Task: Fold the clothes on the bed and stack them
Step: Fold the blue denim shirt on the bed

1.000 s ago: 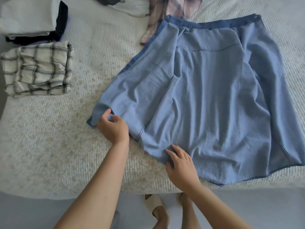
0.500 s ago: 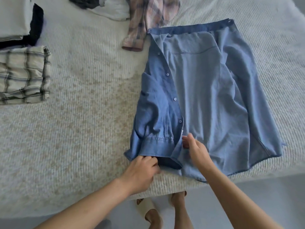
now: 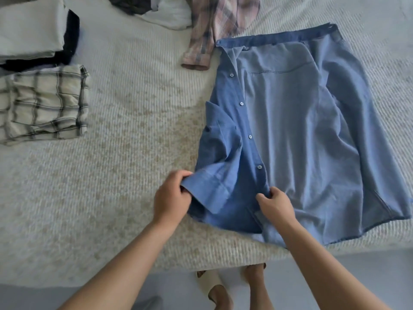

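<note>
here, in the head view, the blue denim shirt [image 3: 297, 135] lies spread on the white bed [image 3: 125, 157], its hem at the near edge, collar away from the person, likely so the fold lines run lengthwise. its left panel, with the button placket, is turned inward over the body. the left hand [image 3: 172, 195] pinches the folded sleeve cuff at the shirt's outer edge, fingers curled round the cloth, while the right hand [image 3: 276, 204] grips the bottom of the placket near the hem, probably to hold the fold in place as the sleeve is laid straight. the right side of the shirt is not yet folded in. at the far left sit a folded plaid garment [image 3: 42, 104] and, beyond it, a stack of white and dark clothes [image 3: 35, 34], so the stacking spot seems to be there. a pink plaid shirt [image 3: 212, 32] lies unfolded just beside the collar.
</note>
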